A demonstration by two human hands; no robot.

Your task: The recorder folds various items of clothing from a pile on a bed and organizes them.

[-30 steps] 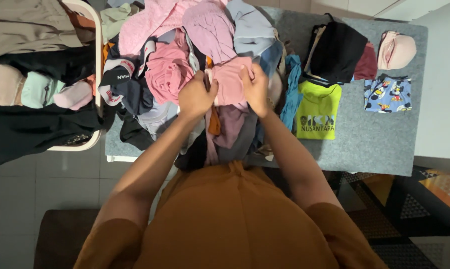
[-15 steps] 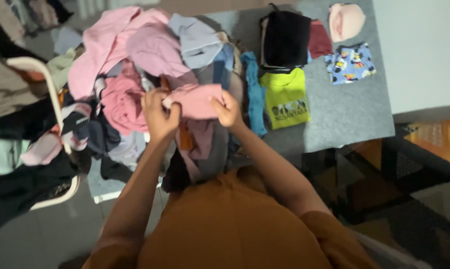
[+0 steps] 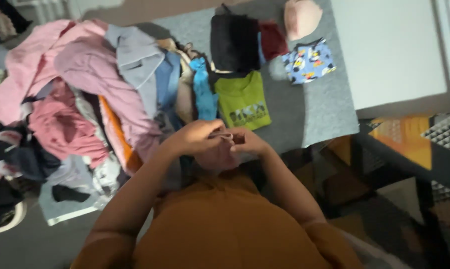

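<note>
— Pink cloth [image 3: 220, 152], small and bunched: where is it?

— Held close to the person's chest, just off the near edge of the desk [image 3: 329, 107], nearer the body than the lime green shirt [image 3: 242, 99] that lies flat there.

— And the hands?

— Both are together on it. The left hand [image 3: 195, 137] curls over the top of the cloth, the right hand [image 3: 247, 142] pinches its edge from the other side, and the fingertips nearly meet. Each hand is clamped on the pink cloth.

— What lies around the green shirt?

— Just beyond it sits a folded black garment [image 3: 234, 42], with a dark red one [image 3: 273, 39] touching that on its right. Further right of the green shirt is a folded blue piece with a cartoon print [image 3: 309, 61], and beyond that a pale pink cap-like item [image 3: 302, 17]. A bright blue strip of fabric [image 3: 203, 92] lies right against the green shirt's left side.

— And past that?

— A big loose heap of laundry [image 3: 85, 84], well to the left of the green shirt: pinks, mauve, grey-blue, an orange streak, some dark pieces at the far left edge. The picture is a bit blurred, so finer detail is hard to tell.
</note>
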